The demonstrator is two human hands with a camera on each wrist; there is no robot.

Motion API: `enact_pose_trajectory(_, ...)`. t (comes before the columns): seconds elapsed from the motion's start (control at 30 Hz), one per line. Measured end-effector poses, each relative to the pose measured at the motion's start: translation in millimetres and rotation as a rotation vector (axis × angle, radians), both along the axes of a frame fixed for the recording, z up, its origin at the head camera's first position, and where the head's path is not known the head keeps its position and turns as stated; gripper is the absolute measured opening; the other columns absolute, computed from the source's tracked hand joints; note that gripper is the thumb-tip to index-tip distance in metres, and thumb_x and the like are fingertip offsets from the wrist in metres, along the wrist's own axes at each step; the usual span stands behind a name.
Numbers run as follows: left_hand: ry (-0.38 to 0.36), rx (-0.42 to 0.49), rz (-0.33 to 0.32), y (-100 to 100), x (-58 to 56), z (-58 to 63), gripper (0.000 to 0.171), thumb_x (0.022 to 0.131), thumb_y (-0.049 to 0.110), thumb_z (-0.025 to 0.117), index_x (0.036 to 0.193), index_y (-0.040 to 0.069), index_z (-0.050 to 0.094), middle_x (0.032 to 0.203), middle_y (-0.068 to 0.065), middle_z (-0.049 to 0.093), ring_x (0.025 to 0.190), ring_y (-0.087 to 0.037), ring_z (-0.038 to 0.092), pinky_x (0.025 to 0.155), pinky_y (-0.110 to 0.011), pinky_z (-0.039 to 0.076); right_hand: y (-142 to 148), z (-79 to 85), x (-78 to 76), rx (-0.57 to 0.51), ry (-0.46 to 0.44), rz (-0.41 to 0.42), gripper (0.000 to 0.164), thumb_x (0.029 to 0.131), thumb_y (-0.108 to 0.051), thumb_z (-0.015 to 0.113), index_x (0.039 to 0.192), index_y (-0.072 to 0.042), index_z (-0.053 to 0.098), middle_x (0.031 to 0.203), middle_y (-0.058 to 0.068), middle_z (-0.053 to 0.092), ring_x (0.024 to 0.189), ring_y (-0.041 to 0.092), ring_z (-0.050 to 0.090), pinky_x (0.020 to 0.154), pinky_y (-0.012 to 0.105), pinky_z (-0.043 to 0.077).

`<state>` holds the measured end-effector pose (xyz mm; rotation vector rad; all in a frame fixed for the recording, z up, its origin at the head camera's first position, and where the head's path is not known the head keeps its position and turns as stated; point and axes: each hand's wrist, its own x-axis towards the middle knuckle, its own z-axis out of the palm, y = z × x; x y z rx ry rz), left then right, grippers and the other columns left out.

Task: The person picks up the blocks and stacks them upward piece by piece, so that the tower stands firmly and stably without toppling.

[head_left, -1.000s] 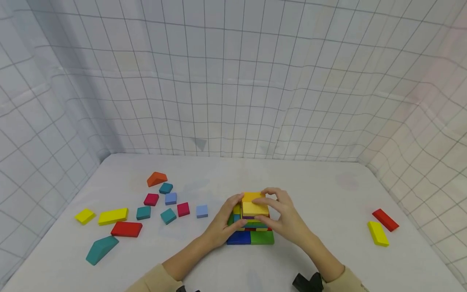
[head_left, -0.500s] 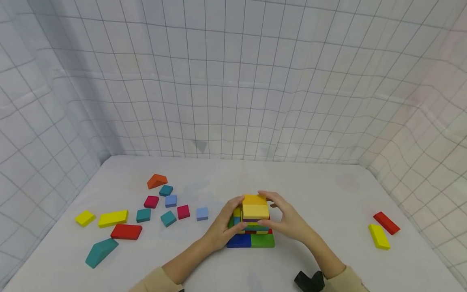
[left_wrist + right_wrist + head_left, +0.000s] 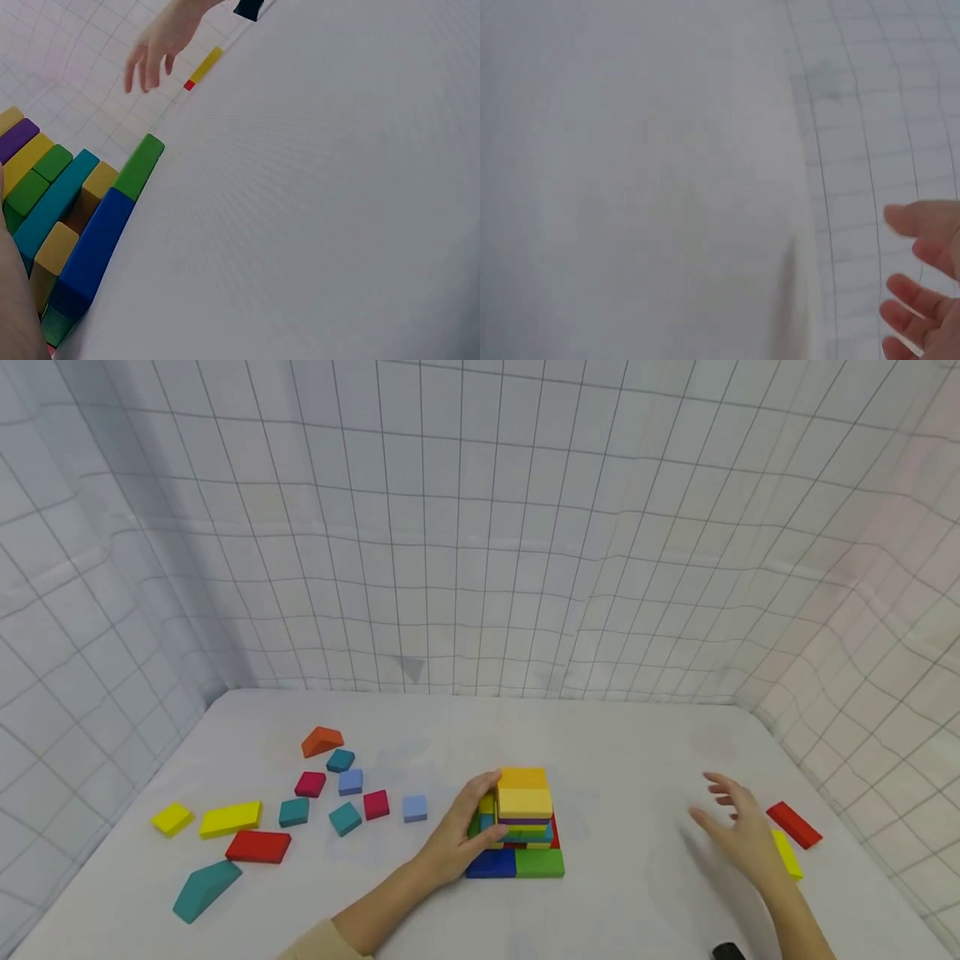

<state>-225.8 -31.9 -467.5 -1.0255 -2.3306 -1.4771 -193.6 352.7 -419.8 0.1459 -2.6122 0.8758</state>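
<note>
A layered stack of coloured building blocks stands at the middle of the table, with pale yellow and orange blocks on top. Its bottom front row is a blue block beside a green block. My left hand holds the stack at its left side, thumb across the front and fingers reaching toward the back. Over the right part of the table my right hand hovers with spread, loosely bent fingers and nothing in them. Just beyond it lie a yellow block, partly hidden by the hand, and a red block.
Loose blocks are scattered at the left, among them a red block, a teal block, an orange block and a light blue block. A grid-patterned white curtain encloses the white table at back and sides.
My right hand has let go of the top of the stack and moved right, toward the yellow and red blocks. The left hand stays at the stack's left side.
</note>
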Motion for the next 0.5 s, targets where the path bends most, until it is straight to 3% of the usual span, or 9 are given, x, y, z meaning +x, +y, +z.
enact_pose_trajectory(0.1, 0.003, 0.000, 0.000, 0.7, 0.4, -0.7, 0.065, 0.090, 0.019, 0.057, 0.144, 0.023, 0.022, 0.144, -0.002, 0.030, 0.124, -0.022, 0.038, 0.099, -0.051, 0.035, 28.0, -6.7, 18.7, 0.080, -0.048, -0.164, 0.048, 0.081, -0.012, 0.068, 0.122, 0.002, 0.048, 0.110, 0.029, 0.049, 0.096, 0.045, 0.044, 0.070, 0.053, 0.038)
enact_pose_trajectory(0.23, 0.020, 0.004, -0.004, 1.0, 0.2, -0.8, 0.064, 0.090, 0.018, 0.058, 0.144, 0.021, 0.023, 0.144, -0.002, 0.031, 0.124, -0.022, 0.038, 0.099, -0.050, 0.035, 55.8, -16.9, 38.0, 0.177, -0.135, -0.264, 0.047, 0.081, -0.018, 0.067, 0.118, 0.005, 0.049, 0.107, 0.033, 0.046, 0.093, 0.050, 0.041, 0.065, 0.060, 0.038)
enact_pose_trajectory(0.33, 0.034, 0.005, -0.007, 0.9, -0.2, -1.1, 0.065, 0.090, 0.018, 0.058, 0.144, 0.021, 0.023, 0.143, -0.001, 0.031, 0.123, -0.021, 0.039, 0.099, -0.048, 0.036, 68.1, -24.8, 45.3, 0.191, -0.126, -0.270, 0.045, 0.077, -0.011, 0.070, 0.111, 0.010, 0.051, 0.097, 0.033, 0.048, 0.086, 0.043, 0.046, 0.065, 0.036, 0.047)
enact_pose_trajectory(0.43, 0.029, 0.011, -0.008, 0.6, -0.6, -0.6, 0.065, 0.089, 0.018, 0.058, 0.144, 0.021, 0.023, 0.143, -0.001, 0.031, 0.122, -0.021, 0.040, 0.099, -0.048, 0.036, 73.0, -30.9, 49.1, 0.155, -0.080, -0.279, 0.041, 0.073, -0.003, 0.072, 0.106, 0.012, 0.053, 0.090, 0.028, 0.051, 0.080, 0.034, 0.049, 0.058, 0.012, 0.042)
enact_pose_trajectory(0.5, 0.032, 0.013, -0.010, 0.3, -1.2, -0.6, 0.065, 0.090, 0.018, 0.058, 0.144, 0.021, 0.023, 0.143, -0.001, 0.032, 0.122, -0.022, 0.040, 0.098, -0.049, 0.036, 74.4, -32.9, 49.8, 0.130, -0.085, -0.305, 0.040, 0.074, -0.003, 0.072, 0.106, 0.012, 0.054, 0.089, 0.028, 0.052, 0.077, 0.033, 0.051, 0.057, 0.012, 0.045)
